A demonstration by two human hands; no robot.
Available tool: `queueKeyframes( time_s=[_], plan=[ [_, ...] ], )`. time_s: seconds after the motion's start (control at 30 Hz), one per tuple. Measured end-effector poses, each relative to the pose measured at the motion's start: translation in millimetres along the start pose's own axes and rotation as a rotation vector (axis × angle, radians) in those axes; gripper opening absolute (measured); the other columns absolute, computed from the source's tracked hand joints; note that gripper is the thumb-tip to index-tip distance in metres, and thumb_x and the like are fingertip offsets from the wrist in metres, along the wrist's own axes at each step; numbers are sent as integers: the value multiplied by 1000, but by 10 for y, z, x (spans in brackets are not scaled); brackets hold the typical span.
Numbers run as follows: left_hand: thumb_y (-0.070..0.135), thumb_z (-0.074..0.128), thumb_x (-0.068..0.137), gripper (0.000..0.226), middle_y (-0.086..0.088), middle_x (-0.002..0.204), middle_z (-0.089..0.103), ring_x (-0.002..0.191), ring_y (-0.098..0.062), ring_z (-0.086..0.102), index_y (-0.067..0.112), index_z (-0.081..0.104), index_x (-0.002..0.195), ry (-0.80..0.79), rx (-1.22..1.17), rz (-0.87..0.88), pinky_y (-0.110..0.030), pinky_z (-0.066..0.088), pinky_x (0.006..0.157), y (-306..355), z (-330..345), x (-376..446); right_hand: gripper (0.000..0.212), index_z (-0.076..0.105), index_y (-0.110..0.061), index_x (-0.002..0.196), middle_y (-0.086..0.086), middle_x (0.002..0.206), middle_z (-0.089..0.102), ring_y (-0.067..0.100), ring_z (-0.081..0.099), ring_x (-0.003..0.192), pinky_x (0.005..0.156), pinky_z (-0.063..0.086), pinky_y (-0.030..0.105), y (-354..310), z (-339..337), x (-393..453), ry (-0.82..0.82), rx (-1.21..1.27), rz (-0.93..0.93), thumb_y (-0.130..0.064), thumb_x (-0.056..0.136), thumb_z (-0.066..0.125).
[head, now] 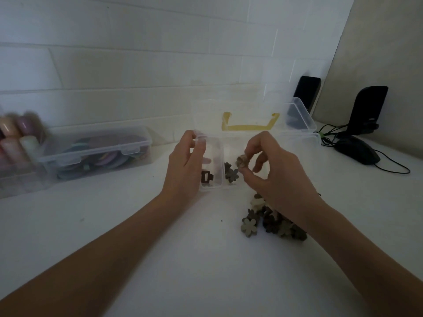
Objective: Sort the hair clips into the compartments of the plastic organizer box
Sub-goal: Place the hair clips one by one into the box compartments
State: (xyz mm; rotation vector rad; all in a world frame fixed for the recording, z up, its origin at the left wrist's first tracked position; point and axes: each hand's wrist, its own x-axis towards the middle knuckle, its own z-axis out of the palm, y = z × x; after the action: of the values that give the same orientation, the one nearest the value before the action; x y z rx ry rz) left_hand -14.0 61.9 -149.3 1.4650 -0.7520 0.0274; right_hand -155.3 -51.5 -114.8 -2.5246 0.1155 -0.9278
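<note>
Right now the left hand (186, 163) grips the left wall of the clear plastic organizer box (211, 156), fingers curled over its far rim and thumb on the outside. Inside the left compartment lies a dark brown claw clip (207, 177), and in the next compartment to the right sit dark flower-shaped clips (231, 173). The right hand (274, 172) hovers over the box's near edge, pinching a small tan hair clip (242, 161) between thumb and fingertips. On the white table (160, 236), near the right wrist, lies a pile of flower clips (272, 223) in brown, grey and cream. At far left stands a closed clear case (98, 152) of coloured items; at far right, a black mouse (357, 151) and two black speakers (368, 109).
</note>
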Motion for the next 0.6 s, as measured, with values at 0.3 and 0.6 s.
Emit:
queueKeyframes(
  time_s=[0.3, 0.6],
  plan=[
    [36, 41, 94, 15, 17, 87, 62, 79, -20, 69, 30, 54, 89, -11, -21, -1, -45, 56, 66, 16, 68, -34, 9, 69, -12, 84, 6, 94, 58, 22, 49, 82, 58, 42, 28, 105, 290, 97, 122, -430, -161, -6, 77, 70],
    [45, 40, 85, 18, 0, 95, 59, 77, -25, 70, 42, 52, 71, 32, -48, -89, -40, 51, 63, 18, 21, 19, 11, 63, -26, 84, -15, 77, 60, 4, 53, 68, 61, 42, 15, 64, -147, 58, -141, -135, -93, -15, 85, 63]
  ],
)
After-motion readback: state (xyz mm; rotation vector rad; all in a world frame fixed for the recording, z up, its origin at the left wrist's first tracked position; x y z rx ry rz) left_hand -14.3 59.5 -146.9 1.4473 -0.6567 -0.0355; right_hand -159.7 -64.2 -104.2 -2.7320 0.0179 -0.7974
